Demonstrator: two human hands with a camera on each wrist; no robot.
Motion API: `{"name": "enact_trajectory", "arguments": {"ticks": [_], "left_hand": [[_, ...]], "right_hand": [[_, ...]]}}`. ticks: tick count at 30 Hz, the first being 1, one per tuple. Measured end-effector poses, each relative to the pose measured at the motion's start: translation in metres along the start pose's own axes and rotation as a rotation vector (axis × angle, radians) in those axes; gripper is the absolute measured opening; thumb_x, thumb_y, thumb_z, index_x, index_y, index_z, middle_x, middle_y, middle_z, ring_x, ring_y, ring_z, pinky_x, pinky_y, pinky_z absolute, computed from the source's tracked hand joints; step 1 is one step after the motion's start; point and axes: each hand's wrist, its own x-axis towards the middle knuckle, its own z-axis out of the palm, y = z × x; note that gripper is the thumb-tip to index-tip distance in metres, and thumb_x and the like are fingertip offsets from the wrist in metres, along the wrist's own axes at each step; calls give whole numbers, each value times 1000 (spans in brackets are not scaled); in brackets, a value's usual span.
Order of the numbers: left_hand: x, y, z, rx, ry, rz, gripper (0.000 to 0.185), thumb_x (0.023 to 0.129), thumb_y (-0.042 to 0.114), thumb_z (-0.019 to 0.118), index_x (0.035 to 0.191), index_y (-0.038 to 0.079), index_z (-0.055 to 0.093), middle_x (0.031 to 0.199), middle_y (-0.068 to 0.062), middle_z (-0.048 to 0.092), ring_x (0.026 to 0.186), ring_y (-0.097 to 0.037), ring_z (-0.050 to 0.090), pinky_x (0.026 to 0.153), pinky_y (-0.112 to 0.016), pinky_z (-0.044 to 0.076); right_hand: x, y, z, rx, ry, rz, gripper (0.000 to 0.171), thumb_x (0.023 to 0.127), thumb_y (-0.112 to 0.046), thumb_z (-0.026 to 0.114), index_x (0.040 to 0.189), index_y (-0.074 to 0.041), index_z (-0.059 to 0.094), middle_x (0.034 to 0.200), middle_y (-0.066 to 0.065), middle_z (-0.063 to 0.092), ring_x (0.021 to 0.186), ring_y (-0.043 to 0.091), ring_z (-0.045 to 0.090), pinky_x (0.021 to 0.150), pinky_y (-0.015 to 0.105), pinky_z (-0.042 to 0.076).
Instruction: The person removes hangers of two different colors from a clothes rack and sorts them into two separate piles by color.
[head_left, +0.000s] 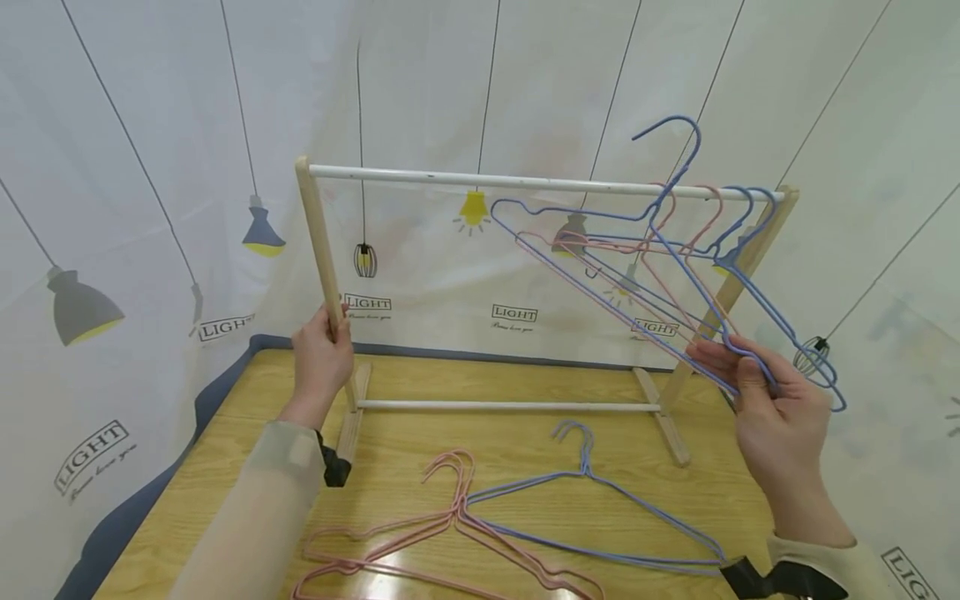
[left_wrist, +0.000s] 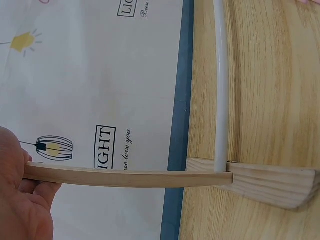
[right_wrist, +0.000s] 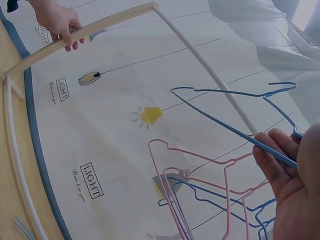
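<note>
My left hand point(head_left: 321, 358) grips the left wooden upright point(head_left: 318, 242) of a garment rack; the left wrist view shows its fingers round the upright point(left_wrist: 110, 178). In my right hand point(head_left: 783, 425) is a blue clothes hanger point(head_left: 686, 275), pinched near its lower right corner between thumb and fingers. Its hook rises above the rack's white top rail point(head_left: 480, 180), apart from it. Behind it, pink hangers point(head_left: 716, 208) and blue hangers point(head_left: 767, 218) hang at the rail's right end. The right wrist view shows the held blue hanger point(right_wrist: 215, 120) beside the fingers.
Pink hangers point(head_left: 459, 504) lie overlapped on the wooden table point(head_left: 247, 467) in front of the rack. Blue hangers point(head_left: 585, 473) lie to their right, partly touching them. A white lower bar point(head_left: 510, 406) joins the rack's feet. A lamp-printed cloth point(head_left: 420, 108) surrounds the table.
</note>
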Motion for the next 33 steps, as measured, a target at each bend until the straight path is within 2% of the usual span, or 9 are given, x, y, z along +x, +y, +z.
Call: {"name": "enact_trajectory", "arguments": {"ticks": [2,5,9,12,21,24,29,33], "left_hand": [[0,-1,0,-1,-1,0,32,109,9,58,140,5,67,119,-25,73,95,-36,72,75,-50,58],[0,-2,-1,5,-1,4,33,109,9,57,141,6,66,118,-25,74,95,-37,73,76,-51,58],[-1,-3,-1,15,4,15,32,110,9,57,140,5,67,115,-25,74,93,-38,73,75,-52,58],[-1,-2,-1,25,7,18,31,110,10,57,139,5,67,113,-24,75,91,-37,73,74,-51,58],[1,-1,0,34,18,15,30,109,8,59,137,6,68,112,-22,76,87,-34,72,70,-48,57],[2,-1,0,32,21,18,30,108,8,59,137,5,68,110,-23,76,85,-35,72,69,-49,56],[1,-1,0,38,15,14,31,109,9,59,138,6,68,108,-23,76,84,-36,71,68,-49,56],[1,0,0,37,13,14,31,109,10,58,138,6,68,106,-23,76,80,-35,70,67,-48,55]], "right_hand": [[-1,-4,-2,6,-6,-6,29,108,3,51,131,18,63,110,19,78,97,21,77,91,33,56],[-5,-6,-8,87,-42,-12,28,107,9,49,129,24,60,107,22,78,95,23,78,89,33,57],[-15,-3,-20,193,-128,15,28,106,16,45,127,31,53,106,26,76,95,28,78,88,37,57],[-23,1,-32,203,-205,62,27,106,18,42,126,33,50,107,26,76,97,28,77,88,37,57],[-45,26,-78,126,-407,298,27,110,11,41,127,22,58,108,21,77,99,27,77,88,36,57],[-55,39,-93,146,-452,364,29,110,11,39,128,20,60,110,21,77,101,27,76,89,36,57],[-75,59,-114,166,-504,492,34,112,7,38,131,8,66,113,19,77,104,26,76,91,36,57],[-88,71,-127,277,-579,588,40,113,7,34,135,3,67,119,19,75,109,28,74,94,39,55]]}}
